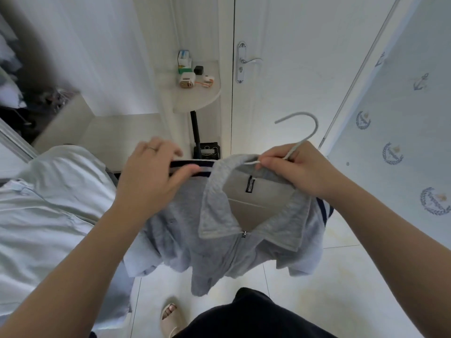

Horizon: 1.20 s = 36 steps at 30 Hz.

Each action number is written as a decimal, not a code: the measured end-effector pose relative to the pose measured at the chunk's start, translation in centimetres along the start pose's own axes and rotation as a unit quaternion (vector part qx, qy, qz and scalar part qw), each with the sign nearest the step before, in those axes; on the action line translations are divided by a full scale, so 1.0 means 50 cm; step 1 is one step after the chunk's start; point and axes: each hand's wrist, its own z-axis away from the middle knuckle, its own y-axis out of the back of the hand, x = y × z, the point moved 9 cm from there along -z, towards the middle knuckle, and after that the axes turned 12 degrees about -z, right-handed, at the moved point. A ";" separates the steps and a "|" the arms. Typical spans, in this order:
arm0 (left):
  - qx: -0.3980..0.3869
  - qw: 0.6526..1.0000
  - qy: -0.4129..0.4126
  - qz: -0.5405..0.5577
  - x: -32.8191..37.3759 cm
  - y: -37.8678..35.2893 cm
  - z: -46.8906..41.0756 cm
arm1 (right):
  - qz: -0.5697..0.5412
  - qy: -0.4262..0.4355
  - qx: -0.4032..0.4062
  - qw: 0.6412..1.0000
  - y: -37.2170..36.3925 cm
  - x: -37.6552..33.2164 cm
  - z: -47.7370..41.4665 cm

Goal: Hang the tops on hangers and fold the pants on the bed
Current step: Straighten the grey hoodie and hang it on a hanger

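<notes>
A grey zip-front top (219,245) with a wide collar hangs in front of me over the floor. A light grey hanger (308,129) sits inside its neck, the hook sticking up to the right. My right hand (297,167) pinches the back of the collar together with the hanger's stem. My left hand (151,174) grips the left shoulder of the top, thumb on a dark striped band. The hanger's arms are hidden inside the fabric. The bed (39,215), covered in a pale sheet, lies to the left.
A white door with a lever handle (251,61) stands straight ahead. A small rounded shelf (197,98) beside it holds boxes and small devices. An open wardrobe (22,81) is at far left. Patterned wallpaper (395,147) covers the right wall. Tiled floor lies below.
</notes>
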 end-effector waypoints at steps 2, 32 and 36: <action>-0.014 0.995 -0.093 -0.019 0.075 -0.010 -0.001 | 0.004 0.008 -0.018 1.000 -0.016 -0.022 -0.018; -0.105 0.993 0.012 0.045 -0.072 -0.100 0.025 | -0.016 0.024 0.115 0.993 0.153 0.076 0.068; -0.006 0.995 0.040 0.095 -0.073 -0.055 0.025 | -0.222 -0.006 0.044 0.974 0.134 0.084 0.086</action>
